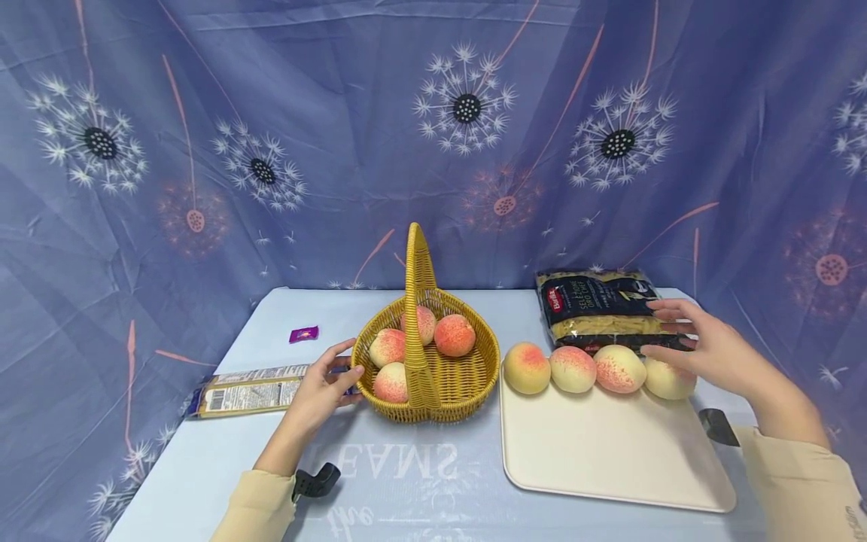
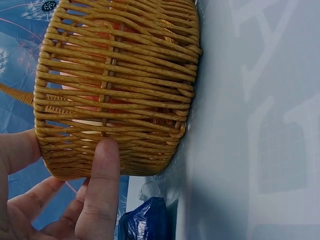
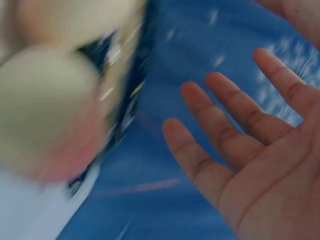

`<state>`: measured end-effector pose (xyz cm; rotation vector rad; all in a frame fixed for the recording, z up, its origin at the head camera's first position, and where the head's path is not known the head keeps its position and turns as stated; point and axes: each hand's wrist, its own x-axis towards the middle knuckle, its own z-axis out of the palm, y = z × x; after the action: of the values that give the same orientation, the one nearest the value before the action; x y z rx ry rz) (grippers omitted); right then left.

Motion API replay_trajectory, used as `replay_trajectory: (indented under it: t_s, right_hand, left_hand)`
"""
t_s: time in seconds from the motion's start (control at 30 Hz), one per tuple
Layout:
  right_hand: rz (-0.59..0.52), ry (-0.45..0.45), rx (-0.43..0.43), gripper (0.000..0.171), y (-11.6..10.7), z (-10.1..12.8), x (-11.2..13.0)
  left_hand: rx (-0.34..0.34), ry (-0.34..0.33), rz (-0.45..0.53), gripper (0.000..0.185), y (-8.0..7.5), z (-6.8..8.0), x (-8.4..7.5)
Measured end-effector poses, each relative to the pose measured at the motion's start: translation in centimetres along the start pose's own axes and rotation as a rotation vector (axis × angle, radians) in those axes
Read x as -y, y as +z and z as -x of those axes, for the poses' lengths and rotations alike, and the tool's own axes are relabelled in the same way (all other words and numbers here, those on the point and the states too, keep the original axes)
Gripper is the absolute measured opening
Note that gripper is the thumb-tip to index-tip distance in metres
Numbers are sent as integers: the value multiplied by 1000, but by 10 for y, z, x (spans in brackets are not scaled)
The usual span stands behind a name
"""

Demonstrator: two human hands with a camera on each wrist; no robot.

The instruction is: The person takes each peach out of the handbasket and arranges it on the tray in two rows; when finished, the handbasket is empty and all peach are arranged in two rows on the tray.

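Observation:
My left hand [image 1: 325, 384] rests its spread fingers against the left side of a yellow wicker basket [image 1: 463, 406]. In the left wrist view one straight finger [image 2: 102, 185] lies along the basket's woven wall [image 2: 145, 110]. Several peaches [image 1: 455, 336] sit inside, mostly left of the tall handle [image 1: 418, 324]. On the right, my right hand [image 1: 718, 350] hovers over the end of a row of peaches [image 1: 619, 369], its thumb overlapping the last peach [image 1: 667, 379]. The right wrist view shows its fingers [image 3: 220, 142] spread, nothing held, apart from a blurred peach [image 3: 45, 110].
The peach row lies along the far edge of a cream tray [image 1: 609, 452]. Behind it is a dark pasta bag [image 1: 596, 301]. A long pasta packet [image 1: 250, 395] lies left of the basket, and a small purple packet [image 1: 303, 334] farther back. A dandelion-patterned cloth [image 1: 352, 150] hangs behind.

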<state>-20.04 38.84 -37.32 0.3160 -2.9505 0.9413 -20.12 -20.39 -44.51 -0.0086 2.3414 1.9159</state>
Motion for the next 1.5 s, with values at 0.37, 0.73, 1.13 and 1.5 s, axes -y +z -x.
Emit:
replay_trajectory:
  t_s: [0.37, 0.73, 1.13, 1.5]
  right_hand:
    - [-84, -168, 156, 71, 22, -62, 98]
    - [-74, -258, 354, 69, 66, -116, 156]
    - [91, -252, 487, 71, 114, -151, 194]
    - [262, -270, 519, 73, 148, -160, 218]
  left_hand:
    - [7, -8, 8, 61, 1, -1, 0]
    - [5, -2, 2, 61, 0, -1, 0]
    - [-3, 0, 1, 60, 0, -2, 3]
    - [-9, -5, 9, 61, -1, -2, 3]
